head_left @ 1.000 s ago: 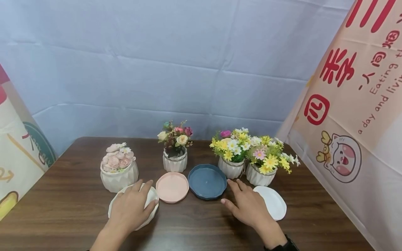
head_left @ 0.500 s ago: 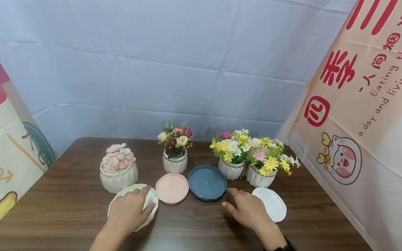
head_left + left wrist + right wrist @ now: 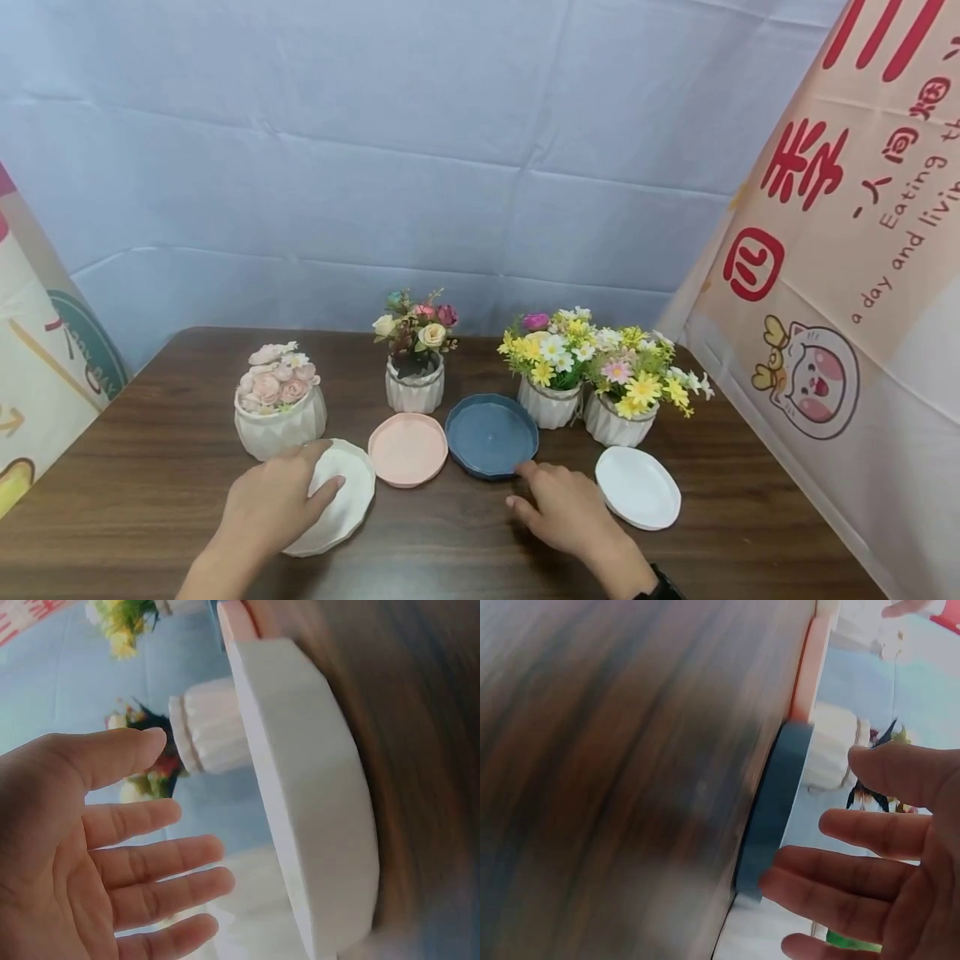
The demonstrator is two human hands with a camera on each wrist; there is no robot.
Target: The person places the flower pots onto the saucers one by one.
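My left hand (image 3: 270, 500) hovers over the left part of a cream-white faceted saucer (image 3: 348, 492). Its fingers are spread and hold nothing, as the left wrist view shows, where the saucer's side (image 3: 315, 772) appears beyond the fingertips. My right hand (image 3: 566, 508) has its fingertips right at the front right rim of a dark blue saucer (image 3: 491, 437). Seen from the right wrist, its relaxed fingers (image 3: 847, 877) overlap the end of the blue saucer (image 3: 774, 802). A pink saucer (image 3: 407, 450) lies between the cream-white and blue ones.
A white saucer (image 3: 639, 490) lies right of my right hand. Behind the row stand white pots of artificial flowers: pale pink roses (image 3: 273, 385) at left, mixed roses (image 3: 415, 333) mid-back, and two daisy bunches (image 3: 551, 350) close together at right. A pale cloth hangs behind the wooden table (image 3: 450, 550).
My left hand has drawn left, uncovering more of the cream-white saucer. My right hand has come left and nearer, its fingers now lower beside the blue saucer. The saucers and pots stay put.
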